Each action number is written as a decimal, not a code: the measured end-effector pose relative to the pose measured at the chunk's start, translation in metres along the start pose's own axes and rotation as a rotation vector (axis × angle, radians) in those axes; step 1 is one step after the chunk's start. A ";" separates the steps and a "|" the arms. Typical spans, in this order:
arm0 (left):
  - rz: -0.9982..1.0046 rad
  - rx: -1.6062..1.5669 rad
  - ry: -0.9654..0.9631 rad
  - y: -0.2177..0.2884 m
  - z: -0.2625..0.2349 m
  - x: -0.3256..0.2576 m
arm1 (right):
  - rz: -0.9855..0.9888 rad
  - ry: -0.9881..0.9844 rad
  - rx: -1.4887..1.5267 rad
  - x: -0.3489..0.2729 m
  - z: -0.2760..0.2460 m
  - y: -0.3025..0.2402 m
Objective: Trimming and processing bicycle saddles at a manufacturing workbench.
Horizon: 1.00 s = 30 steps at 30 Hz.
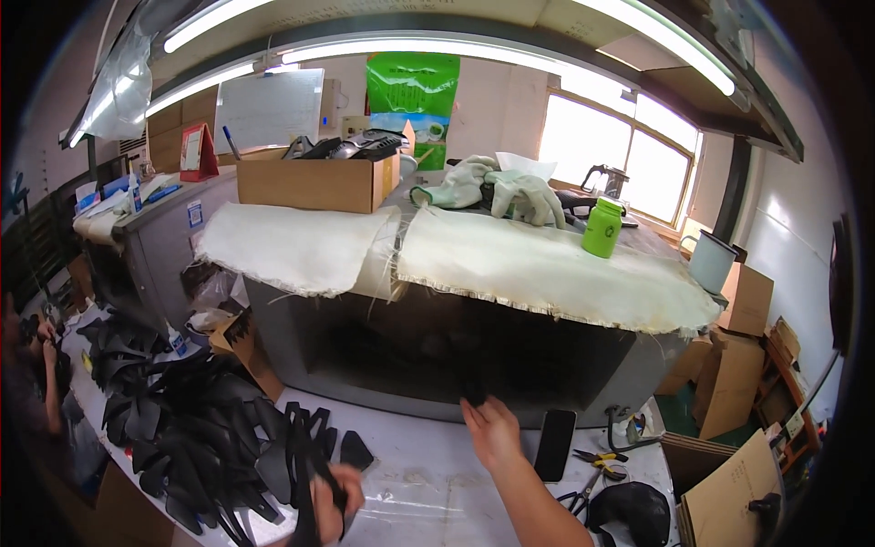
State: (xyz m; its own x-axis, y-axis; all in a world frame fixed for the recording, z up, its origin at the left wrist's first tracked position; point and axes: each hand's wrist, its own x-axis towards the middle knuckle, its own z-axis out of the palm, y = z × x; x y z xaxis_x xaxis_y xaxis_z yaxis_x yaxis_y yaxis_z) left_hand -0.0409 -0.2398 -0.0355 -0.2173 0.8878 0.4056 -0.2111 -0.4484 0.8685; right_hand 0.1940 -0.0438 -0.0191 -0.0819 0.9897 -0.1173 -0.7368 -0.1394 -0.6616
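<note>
Thin black strap-like pieces run through my left hand, whose fingers are curled round them at the lower edge. Beside it lies a large heap of similar flat, flexible black pieces, with a loose black piece at its right. My right hand reaches to the lower front of a grey metal box with a wide dark opening. Its fingers look pinched on a small black piece, hard to make out against the dark. The inside of the opening is too dark to read.
Right of my forearm lie a phone, pliers, scissors and a rounded black object. Cloths, work gloves, a green bottle, a mug and a cardboard box sit on top. Another person works at far left.
</note>
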 end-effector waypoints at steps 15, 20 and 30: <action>-0.519 -0.675 -0.070 -0.033 -0.058 -0.118 | -0.043 -0.055 -0.597 0.024 0.012 -0.032; -0.605 -1.451 -0.597 -0.126 -0.114 -0.159 | -1.521 -0.012 -1.946 0.041 0.027 -0.112; -0.487 -1.324 -0.615 -0.128 -0.105 -0.146 | -1.443 -0.038 -1.998 0.129 0.010 -0.178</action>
State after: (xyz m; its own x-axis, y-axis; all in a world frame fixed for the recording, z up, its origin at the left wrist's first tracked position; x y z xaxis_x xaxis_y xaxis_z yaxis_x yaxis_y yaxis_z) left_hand -0.0823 -0.3230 -0.2354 0.4653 0.7257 0.5068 -0.8835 0.4164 0.2148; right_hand 0.3080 0.1094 0.0914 -0.3512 0.4611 0.8149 0.8722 0.4775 0.1057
